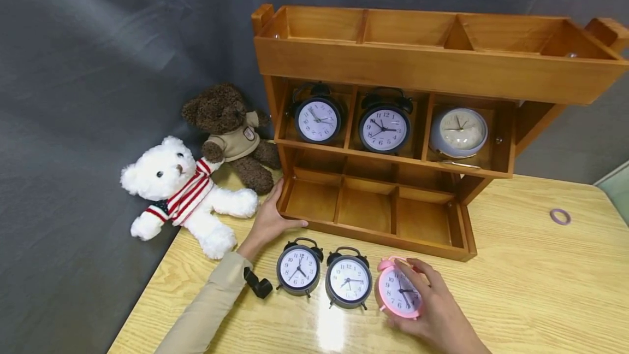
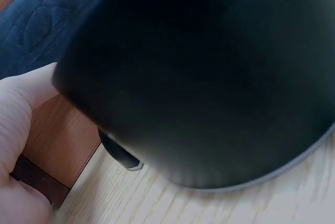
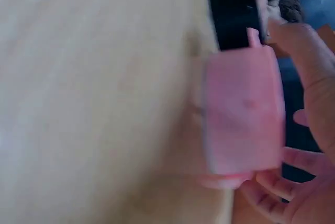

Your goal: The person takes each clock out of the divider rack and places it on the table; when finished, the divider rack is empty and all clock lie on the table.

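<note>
My left hand (image 1: 270, 220) holds the lower left corner of a wooden shelf rack (image 1: 378, 231), thumb along the front edge and fingers at the side. My right hand (image 1: 434, 302) grips a pink alarm clock (image 1: 397, 291) on the table, with fingers by its bells and thumb near its feet. The right wrist view shows the pink clock (image 3: 243, 111) from its side, blurred. To its left stand two dark alarm clocks with white dials, a middle one (image 1: 349, 280) and a left one (image 1: 298, 269). A dark rounded body (image 2: 209, 88) fills most of the left wrist view.
The rack's middle tier holds two black alarm clocks (image 1: 318, 120) (image 1: 384, 129) and a pale round clock (image 1: 459, 131). A white teddy bear (image 1: 191, 195) and a brown one (image 1: 231, 135) sit left of the rack. A purple ring (image 1: 560, 216) lies at right.
</note>
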The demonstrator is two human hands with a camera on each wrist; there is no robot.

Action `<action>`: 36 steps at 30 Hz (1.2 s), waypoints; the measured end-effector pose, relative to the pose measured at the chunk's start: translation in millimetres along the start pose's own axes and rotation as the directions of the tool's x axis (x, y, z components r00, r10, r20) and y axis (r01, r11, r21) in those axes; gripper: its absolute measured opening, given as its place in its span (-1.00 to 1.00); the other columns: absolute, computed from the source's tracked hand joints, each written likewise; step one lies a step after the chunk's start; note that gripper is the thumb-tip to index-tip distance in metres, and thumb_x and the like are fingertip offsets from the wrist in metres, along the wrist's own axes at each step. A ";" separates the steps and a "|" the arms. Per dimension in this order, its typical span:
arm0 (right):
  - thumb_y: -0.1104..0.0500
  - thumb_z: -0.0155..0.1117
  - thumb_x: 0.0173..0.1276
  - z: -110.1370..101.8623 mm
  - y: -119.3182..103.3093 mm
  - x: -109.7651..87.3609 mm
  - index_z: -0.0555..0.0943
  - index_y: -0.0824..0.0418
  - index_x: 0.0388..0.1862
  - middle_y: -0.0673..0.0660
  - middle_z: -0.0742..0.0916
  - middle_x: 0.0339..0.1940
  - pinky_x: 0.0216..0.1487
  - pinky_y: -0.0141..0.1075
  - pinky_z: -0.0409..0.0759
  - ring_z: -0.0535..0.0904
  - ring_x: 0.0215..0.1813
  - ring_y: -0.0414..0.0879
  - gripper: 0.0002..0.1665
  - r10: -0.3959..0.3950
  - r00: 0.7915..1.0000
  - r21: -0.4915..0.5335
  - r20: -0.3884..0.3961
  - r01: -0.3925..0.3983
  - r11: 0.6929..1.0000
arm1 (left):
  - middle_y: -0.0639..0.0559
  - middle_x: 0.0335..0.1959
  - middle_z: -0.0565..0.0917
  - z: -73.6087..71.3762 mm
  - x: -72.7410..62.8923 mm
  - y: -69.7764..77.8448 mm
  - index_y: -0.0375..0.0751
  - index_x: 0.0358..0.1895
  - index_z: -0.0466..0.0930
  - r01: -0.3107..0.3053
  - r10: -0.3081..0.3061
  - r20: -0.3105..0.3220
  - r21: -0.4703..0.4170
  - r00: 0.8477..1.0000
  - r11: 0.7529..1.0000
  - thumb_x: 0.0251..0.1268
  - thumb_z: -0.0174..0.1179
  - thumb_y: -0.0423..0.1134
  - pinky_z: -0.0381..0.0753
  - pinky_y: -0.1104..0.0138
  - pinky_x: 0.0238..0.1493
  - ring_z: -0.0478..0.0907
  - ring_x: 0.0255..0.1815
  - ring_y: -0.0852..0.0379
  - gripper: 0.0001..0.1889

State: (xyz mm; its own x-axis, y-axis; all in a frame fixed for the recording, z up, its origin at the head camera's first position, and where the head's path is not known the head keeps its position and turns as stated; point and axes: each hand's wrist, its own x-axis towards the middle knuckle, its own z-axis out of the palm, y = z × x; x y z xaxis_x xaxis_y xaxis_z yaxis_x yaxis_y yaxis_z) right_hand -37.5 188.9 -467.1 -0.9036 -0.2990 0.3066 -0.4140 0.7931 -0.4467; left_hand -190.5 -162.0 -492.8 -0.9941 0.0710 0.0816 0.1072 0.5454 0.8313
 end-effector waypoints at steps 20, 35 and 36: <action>-0.65 0.13 -0.06 -151.5 22.1 125.3 0.37 0.31 0.38 0.46 0.31 0.41 0.44 -0.17 0.24 0.25 0.39 0.33 0.30 -0.353 0.868 -0.110 -0.350 0.336 0.935 | -0.02 0.59 0.00 -0.3 -0.8 1.6 -0.11 0.57 -0.15 0.023 -0.023 0.007 0.020 1.000 1.000 -0.34 0.63 0.03 0.16 -0.02 0.48 0.08 0.54 -0.13 0.36; -0.01 0.73 -0.33 -167.3 51.3 195.0 0.22 0.08 0.51 0.36 0.32 0.40 0.11 0.36 0.35 0.32 0.28 0.36 0.37 -0.185 0.978 -0.096 -0.097 0.176 0.980 | 0.01 0.58 0.02 -1.4 -1.3 2.9 -0.09 0.57 -0.15 0.016 -0.016 0.012 0.017 1.000 1.000 -0.33 0.64 0.00 0.20 0.01 0.47 0.14 0.52 -0.13 0.36; 0.04 0.73 -0.35 -167.0 50.9 196.2 0.22 0.09 0.51 0.38 0.34 0.37 0.07 0.36 0.37 0.35 0.23 0.37 0.36 -0.166 0.982 -0.103 -0.087 0.157 0.982 | 0.00 0.58 0.02 -1.4 -1.3 3.1 -0.09 0.57 -0.15 0.014 -0.014 0.012 0.016 1.000 1.000 -0.33 0.64 -0.01 0.20 0.01 0.47 0.14 0.52 -0.13 0.36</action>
State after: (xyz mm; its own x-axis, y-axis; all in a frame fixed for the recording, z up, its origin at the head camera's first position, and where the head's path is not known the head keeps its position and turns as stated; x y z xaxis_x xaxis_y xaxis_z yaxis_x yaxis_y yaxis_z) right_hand -217.6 259.2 -289.3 -0.8090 -0.3794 0.4489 -0.5374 0.7868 -0.3036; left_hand -188.8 -161.5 -489.5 -0.9953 0.0732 0.0635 0.0937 0.5599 0.8232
